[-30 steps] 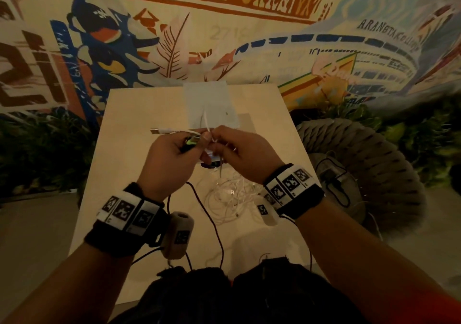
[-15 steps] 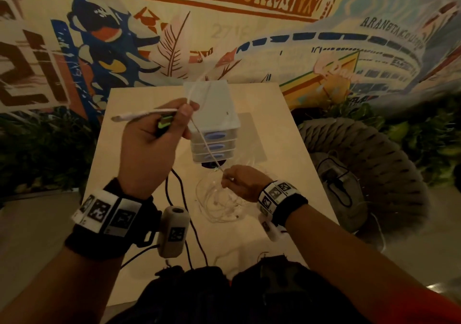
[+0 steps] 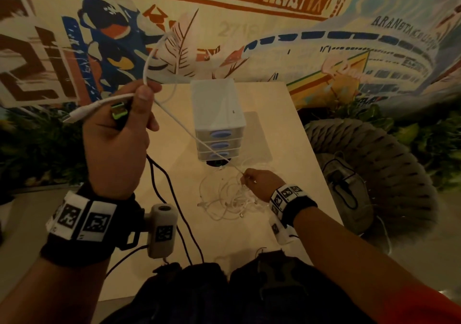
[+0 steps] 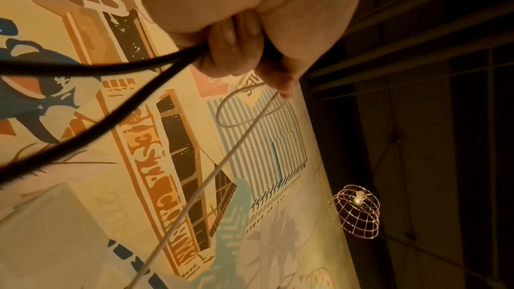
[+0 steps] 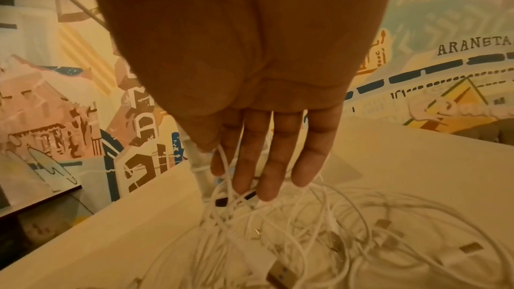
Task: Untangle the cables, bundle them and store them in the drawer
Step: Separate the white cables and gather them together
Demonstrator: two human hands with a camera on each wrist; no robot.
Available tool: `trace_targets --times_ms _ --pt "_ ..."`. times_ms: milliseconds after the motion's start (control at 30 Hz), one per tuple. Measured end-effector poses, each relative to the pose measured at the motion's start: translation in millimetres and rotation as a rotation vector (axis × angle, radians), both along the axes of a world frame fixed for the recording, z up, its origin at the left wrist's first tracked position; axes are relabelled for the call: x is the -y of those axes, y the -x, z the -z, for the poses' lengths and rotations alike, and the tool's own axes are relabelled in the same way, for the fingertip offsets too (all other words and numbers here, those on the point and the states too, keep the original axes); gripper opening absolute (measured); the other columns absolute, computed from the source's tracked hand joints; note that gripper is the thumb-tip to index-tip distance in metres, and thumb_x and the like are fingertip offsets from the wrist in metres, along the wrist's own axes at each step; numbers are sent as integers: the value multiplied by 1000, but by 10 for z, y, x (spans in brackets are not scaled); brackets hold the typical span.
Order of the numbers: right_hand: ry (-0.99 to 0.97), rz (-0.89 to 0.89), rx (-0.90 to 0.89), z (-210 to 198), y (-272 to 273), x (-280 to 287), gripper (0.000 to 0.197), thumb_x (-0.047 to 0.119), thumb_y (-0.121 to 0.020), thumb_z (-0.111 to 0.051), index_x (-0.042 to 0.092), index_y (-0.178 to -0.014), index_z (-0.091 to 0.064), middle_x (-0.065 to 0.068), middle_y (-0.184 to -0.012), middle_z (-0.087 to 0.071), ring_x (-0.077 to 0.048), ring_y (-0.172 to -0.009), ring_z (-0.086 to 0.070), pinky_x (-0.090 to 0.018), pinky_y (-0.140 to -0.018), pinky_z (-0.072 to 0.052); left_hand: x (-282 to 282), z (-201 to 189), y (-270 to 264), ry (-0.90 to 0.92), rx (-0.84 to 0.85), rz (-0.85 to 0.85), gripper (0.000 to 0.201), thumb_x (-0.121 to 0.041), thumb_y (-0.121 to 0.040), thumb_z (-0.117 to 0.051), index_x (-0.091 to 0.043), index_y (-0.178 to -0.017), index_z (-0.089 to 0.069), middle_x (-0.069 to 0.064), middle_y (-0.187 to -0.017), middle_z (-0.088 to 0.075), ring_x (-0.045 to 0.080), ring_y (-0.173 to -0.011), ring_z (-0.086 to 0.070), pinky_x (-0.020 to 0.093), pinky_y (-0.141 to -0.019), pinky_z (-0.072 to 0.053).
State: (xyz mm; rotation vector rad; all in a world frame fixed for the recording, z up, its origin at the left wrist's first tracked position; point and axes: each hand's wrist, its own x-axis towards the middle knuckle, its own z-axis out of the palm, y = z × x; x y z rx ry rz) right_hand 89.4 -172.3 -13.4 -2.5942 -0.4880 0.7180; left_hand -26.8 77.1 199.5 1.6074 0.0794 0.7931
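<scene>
My left hand [image 3: 139,104] is raised at the upper left and grips a white cable [image 3: 189,134], whose plug end sticks out to the left. It also holds a black cable [image 3: 164,181] with a green plug [image 3: 118,109]. The white cable loops above the hand, then runs taut down to my right hand [image 3: 249,177], which pinches it at the edge of a white cable tangle [image 3: 229,199] on the table [image 3: 287,149]. A small white drawer unit [image 3: 217,109] with three shut drawers stands behind. In the right wrist view thumb and forefinger [image 5: 219,162] pinch the cable above the tangle [image 5: 333,238].
A big woven rope pouf [image 3: 374,174] sits right of the table. A black bag [image 3: 199,286] lies at the near edge. A painted mural wall rises behind, with plants along its foot. A wire lamp [image 4: 356,212] hangs overhead.
My left hand has risen up and to the left, drawing the white cable taut out of the tangle. My right hand has dropped from beside the left to the tangle.
</scene>
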Motion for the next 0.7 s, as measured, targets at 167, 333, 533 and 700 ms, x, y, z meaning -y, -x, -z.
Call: trace_targets --times_ms 167,333,533,700 --pt "-258 104 137 -170 30 -20 23 36 -106 -40 25 -104 -60 6 -100 -71 -16 -84 -65 -36 -82 -53 -7 119 -38 -145 -83 30 27 -29 -106 -51 -8 -108 -68 -9 -75 -60 4 -57 -49 16 -57 -39" --pt "-504 144 231 -576 53 -62 24 38 -107 -39 23 -100 -56 5 -89 -67 -14 -70 -68 -39 -72 -57 72 294 -64 -318 -234 112 20 -29 -106 -51 -19 -101 -68 -3 -78 -68 16 -71 -64 29 -70 -50" --pt "-572 -1 349 -998 84 -160 20 37 -103 -38 25 -100 -54 7 -92 -62 -15 -75 -63 -35 -71 -54 262 523 -125 -430 -408 212 21 -33 -103 -54 -22 -91 -68 -7 -80 -72 -1 -57 -55 19 -55 -38" --pt "-432 -192 415 -1094 252 -339 19 34 -104 -49 24 -113 -62 4 -104 -66 -17 -90 -60 -31 -75 -47 407 644 -241 -481 -523 242 19 -45 -98 -58 -32 -84 -62 -13 -76 -67 -3 -71 -61 10 -57 -36"
